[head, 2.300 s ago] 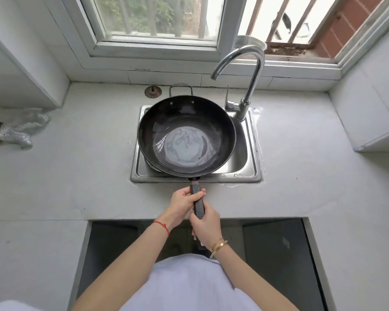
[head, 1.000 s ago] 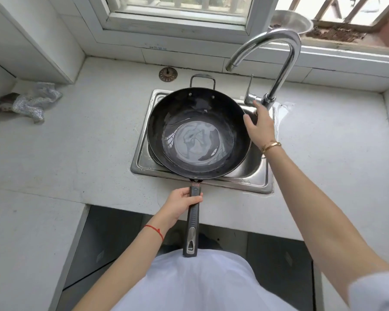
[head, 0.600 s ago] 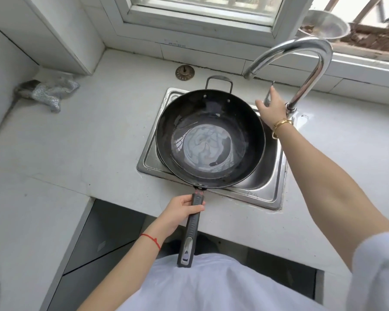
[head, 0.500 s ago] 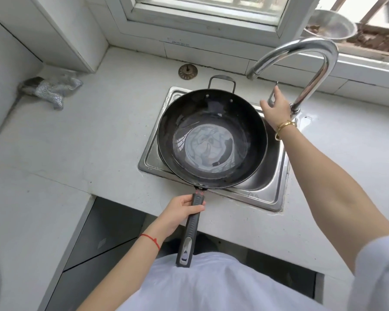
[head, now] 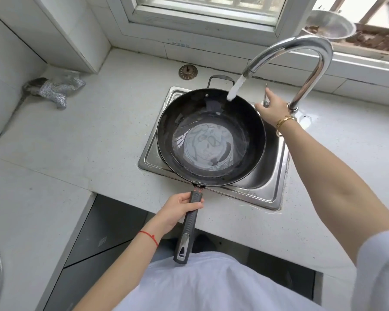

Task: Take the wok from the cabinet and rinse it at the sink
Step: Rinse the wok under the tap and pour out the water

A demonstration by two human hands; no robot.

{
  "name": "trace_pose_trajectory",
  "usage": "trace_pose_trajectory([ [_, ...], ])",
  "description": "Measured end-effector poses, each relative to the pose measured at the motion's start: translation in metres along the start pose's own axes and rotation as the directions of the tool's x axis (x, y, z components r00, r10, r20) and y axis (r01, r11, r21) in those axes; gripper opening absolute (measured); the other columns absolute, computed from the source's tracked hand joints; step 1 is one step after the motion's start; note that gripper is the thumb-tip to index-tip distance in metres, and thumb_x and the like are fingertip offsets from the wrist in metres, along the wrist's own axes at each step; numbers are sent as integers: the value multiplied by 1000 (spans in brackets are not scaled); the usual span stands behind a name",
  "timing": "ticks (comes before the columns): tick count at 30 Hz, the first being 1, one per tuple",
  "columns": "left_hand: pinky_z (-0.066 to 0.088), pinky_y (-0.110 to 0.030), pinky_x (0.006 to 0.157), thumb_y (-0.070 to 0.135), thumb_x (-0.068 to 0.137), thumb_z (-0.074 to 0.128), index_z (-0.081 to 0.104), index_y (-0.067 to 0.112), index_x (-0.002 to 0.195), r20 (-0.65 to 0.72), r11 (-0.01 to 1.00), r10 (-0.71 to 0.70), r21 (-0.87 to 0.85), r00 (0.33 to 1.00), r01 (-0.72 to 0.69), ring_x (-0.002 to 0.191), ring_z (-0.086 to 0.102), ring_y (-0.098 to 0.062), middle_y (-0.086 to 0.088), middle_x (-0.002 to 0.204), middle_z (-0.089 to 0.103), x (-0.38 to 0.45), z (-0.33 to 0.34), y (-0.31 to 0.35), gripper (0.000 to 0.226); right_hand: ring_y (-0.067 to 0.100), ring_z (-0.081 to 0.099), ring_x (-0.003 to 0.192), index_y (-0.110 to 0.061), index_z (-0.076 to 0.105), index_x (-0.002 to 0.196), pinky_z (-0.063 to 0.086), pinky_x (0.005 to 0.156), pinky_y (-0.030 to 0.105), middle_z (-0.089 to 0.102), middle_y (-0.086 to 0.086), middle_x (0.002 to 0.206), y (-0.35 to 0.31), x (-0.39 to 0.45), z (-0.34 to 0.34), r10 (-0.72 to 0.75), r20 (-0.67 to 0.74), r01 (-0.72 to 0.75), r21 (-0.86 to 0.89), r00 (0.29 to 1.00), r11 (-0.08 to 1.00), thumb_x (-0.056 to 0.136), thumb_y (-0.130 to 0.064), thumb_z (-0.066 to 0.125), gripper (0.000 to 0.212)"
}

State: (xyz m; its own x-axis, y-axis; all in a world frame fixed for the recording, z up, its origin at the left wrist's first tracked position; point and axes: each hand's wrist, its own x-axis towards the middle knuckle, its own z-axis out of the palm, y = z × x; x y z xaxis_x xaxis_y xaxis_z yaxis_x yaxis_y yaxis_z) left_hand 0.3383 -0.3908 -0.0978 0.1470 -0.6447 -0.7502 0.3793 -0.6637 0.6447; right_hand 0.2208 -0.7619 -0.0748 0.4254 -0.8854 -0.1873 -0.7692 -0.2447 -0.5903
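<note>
Change: water now runs from faucet [head: 310,55], which was dry half a second ago
Right hand [head: 271,107]: fingers on faucet lever [head: 266,95], grip unclear
Left hand [head: 177,209]: fingers curled round wok handle [head: 188,225]
Wok [head: 211,140]: over sink [head: 270,187], stream striking rim at 1 o'clock
Progress: fetched; rinse beginning, swirl and drain remain
Appearance: black, wet, shallow pool in base

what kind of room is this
Most likely a home kitchen: a stainless steel sink set in a pale stone counter, a curved chrome tap running, and a black wok under it.
</note>
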Motion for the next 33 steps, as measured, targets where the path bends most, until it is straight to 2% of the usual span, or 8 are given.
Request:
trace_pose_trajectory([
  [5, 50, -22, 90, 6, 82, 75, 70, 17, 107, -1, 1000, 5, 12, 1000, -5, 104, 67, -14, -3, 112, 74, 2, -1, 1, 28, 31, 44, 137, -5, 32, 151, 31, 115, 38, 43, 15, 151, -7, -16, -7, -31, -67, 34, 43, 997, 998, 95, -28, 55, 65],
  [7, 50, -19, 85, 6, 83, 74, 69, 17, 109, 3, 1000, 6, 26, 1000, -6, 104, 67, -13, -2, 112, 74, 3, -2, 1, 29, 33, 54, 126, -5, 40, 145, 38, 109, 40, 56, 19, 138, -9, -37, -6, -33, -94, 39, 59, 995, 997, 96, -26, 55, 56],
  [9, 50, -16, 82, 7, 83, 74, 69, 17, 110, 11, 999, 13, 52, 1000, -13, 102, 67, -11, -1, 111, 74, 3, -3, 0, 29, 29, 58, 120, -6, 51, 137, 44, 104, 35, 63, 15, 128, -12, -64, 2, -28, -140, 43, 107, 990, 993, 95, -25, 55, 47],
  [15, 50, -17, 85, 15, 89, 69, 66, 12, 117, 72, 981, 72, 175, 995, -83, 104, 66, -11, -1, 111, 73, 6, -11, -4, 28, 16, 62, 87, -7, 63, 113, 57, 85, 35, 64, 6, 102, -26, -189, 57, 37, -231, 0, 156, 972, 988, 94, -18, 58, 23],
  [20, 48, -32, 103, 19, 95, 60, 60, 7, 128, 152, 967, 97, 221, 984, -129, 108, 64, -17, -5, 113, 70, 8, -22, -5, 35, 18, 61, 93, -9, 61, 113, 53, 85, 35, 64, 4, 103, -48, -284, 122, 81, -177, -55, 148, 981, 987, 93, -20, 60, 22],
  [26, 53, -25, 89, 9, 94, 60, 62, 1, 122, 192, 958, 111, 239, 975, -156, 95, 66, -15, -7, 106, 70, 10, -24, -1, 29, 14, 60, 91, -14, 59, 113, 52, 83, 33, 61, -1, 100, -82, -336, 172, 303, -88, -274, 248, 949, 929, 93, -36, 57, 30],
  [30, 53, -22, 81, 7, 94, 61, 63, -1, 118, 200, 954, 105, 257, 974, -155, 91, 64, -16, -9, 102, 68, 12, -26, 1, 25, 13, 61, 77, -21, 57, 99, 56, 73, 40, 61, -3, 89, -98, -349, 183, 382, 8, -368, 285, 924, 885, 90, -44, 56, 25],
  [33, 52, -26, 87, 6, 93, 61, 61, -5, 119, 209, 963, 79, 238, 975, -129, 97, 61, -21, -11, 100, 65, 14, -28, 0, 28, 15, 62, 75, -20, 56, 97, 58, 68, 38, 61, -1, 87, -110, -353, 189, 421, 18, -406, 301, 907, 863, 89, -40, 59, 22],
])
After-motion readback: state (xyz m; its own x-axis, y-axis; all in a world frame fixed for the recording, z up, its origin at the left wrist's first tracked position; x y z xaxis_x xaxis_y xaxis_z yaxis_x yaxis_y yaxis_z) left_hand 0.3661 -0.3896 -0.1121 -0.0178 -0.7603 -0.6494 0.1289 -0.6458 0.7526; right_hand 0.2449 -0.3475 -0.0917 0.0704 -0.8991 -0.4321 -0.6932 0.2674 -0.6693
